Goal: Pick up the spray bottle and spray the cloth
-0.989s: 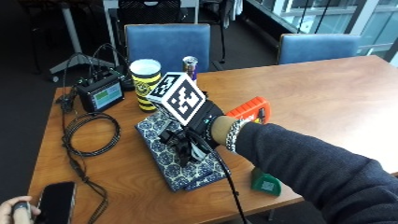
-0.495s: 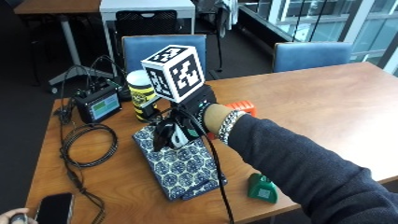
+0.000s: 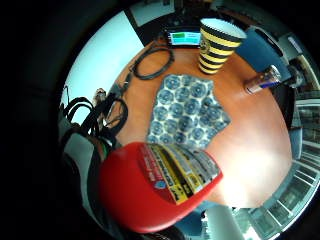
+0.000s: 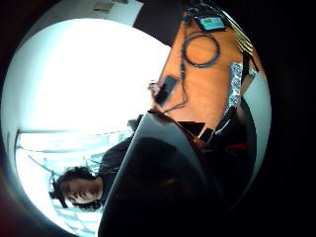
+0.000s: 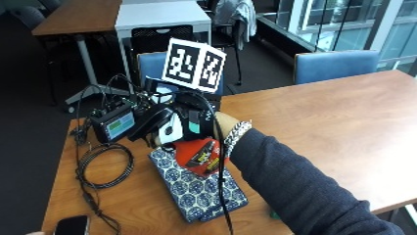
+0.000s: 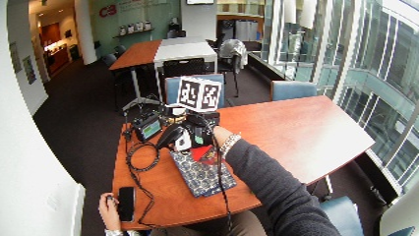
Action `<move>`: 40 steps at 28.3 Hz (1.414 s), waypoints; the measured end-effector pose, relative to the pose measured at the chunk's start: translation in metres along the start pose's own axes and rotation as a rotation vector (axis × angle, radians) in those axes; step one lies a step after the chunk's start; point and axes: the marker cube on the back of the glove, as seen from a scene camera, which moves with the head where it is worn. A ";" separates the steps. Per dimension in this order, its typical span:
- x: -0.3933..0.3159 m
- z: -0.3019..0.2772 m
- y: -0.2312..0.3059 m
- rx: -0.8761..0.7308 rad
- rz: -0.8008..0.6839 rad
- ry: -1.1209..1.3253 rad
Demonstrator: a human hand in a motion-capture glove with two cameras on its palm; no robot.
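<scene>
Got my gloved right hand [image 5: 189, 120] wrapped around the red spray bottle [image 5: 198, 155], holding it up above the patterned cloth [image 5: 196, 186]; cloth's lying flat on the table [image 5: 326, 127], right beside the striped cup [image 3: 217, 45].

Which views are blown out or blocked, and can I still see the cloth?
Thumb side palm view: window area blown out white, a dark shape up close blocks much of it. Little finger side palm view: strong fisheye, spray bottle looms large, cloth well lit. Outside view: even light, cloth readable under the right hand.
</scene>
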 end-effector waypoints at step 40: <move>-0.024 0.015 -0.036 0.465 -0.018 -0.509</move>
